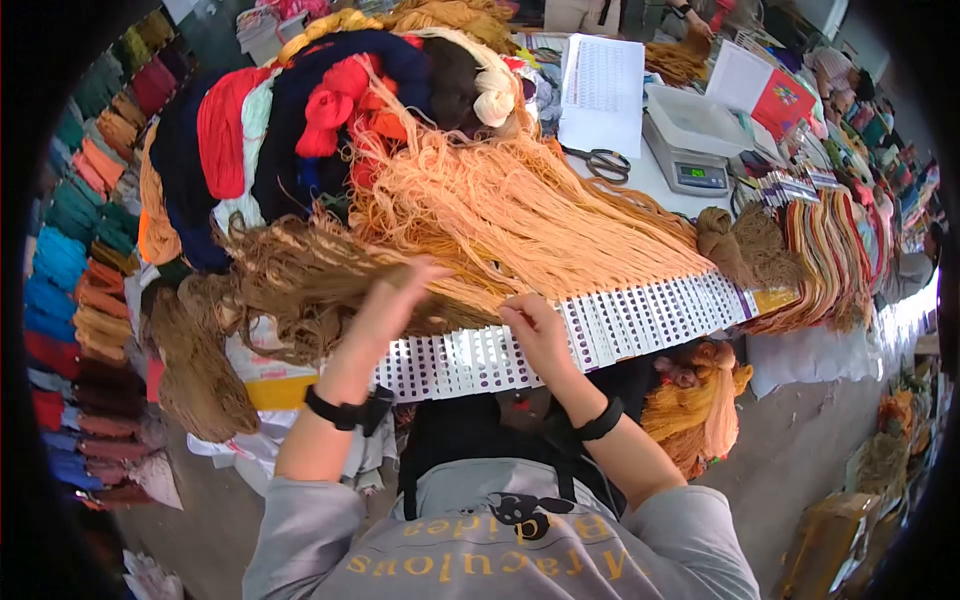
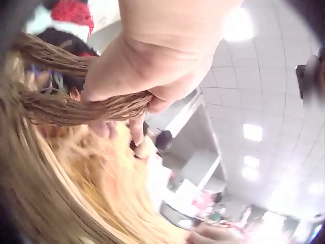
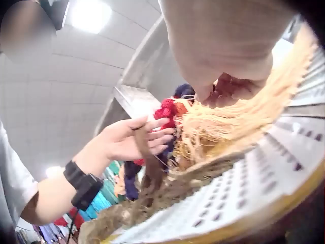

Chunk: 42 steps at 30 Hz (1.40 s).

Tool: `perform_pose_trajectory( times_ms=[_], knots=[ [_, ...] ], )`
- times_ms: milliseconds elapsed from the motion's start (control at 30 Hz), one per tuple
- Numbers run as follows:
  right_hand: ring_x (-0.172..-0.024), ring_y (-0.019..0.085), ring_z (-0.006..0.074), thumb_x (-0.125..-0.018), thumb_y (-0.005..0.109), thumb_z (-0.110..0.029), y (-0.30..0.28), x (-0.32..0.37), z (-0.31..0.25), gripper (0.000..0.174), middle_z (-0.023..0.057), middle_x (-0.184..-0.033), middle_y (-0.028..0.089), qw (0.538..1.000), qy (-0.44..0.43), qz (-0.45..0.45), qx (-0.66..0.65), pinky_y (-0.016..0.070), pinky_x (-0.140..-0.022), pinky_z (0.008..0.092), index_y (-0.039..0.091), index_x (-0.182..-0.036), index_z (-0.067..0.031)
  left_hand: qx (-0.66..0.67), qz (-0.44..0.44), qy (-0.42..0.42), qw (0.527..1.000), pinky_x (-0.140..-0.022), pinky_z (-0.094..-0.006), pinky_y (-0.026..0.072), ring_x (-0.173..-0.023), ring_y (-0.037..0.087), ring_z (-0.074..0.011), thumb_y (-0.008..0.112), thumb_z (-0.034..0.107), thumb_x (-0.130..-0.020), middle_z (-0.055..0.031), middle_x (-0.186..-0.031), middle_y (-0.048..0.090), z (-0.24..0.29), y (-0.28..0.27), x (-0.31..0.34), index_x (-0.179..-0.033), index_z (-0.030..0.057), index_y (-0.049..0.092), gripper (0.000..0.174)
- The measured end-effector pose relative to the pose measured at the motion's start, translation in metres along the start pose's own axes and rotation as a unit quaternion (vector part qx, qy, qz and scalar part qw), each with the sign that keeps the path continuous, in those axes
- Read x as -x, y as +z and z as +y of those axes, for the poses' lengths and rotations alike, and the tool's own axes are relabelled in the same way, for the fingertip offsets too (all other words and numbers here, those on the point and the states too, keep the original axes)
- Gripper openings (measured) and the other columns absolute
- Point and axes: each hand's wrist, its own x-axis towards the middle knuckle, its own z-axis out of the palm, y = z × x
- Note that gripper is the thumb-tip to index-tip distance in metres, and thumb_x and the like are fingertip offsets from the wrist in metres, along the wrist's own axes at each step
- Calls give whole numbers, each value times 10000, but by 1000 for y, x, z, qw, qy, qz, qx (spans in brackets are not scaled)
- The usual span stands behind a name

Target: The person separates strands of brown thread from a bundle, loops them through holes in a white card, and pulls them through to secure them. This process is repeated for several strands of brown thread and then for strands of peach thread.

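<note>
My left hand holds a hank of brown yarn, which runs beneath the thumb in the left wrist view. From the right wrist side, the fingers of that hand look fairly straight, with yarn crossing the palm. Above the upper edge of a long row of white punched cards is my right hand, its fingers curled and fingertips together; I cannot tell whether a strand is between them. Peach yarn is looped along the cards to the right, and more brown yarn lies to the left.
Scissors, a digital scale and printed sheets lie at the back right. Red skeins and dark ones pile up at the back left. Finished multicoloured yarn cards stand at the far right. Yarn hangs below the table edge.
</note>
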Motion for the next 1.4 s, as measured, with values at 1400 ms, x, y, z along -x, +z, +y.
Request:
perform_pose_trajectory(
  times_ms=[1400],
  knots=[
    [-593,527,119,-949,497,-204,-21,13,-69,222,43,-754,557,827,189,-173,-500,411,-526,229,533,-827,-22,312,-252,-74,913,-504,-181,422,-665,595,-89,327,462,-973,-62,-804,663,7,20,6,-1141,-19,571,565]
  ],
)
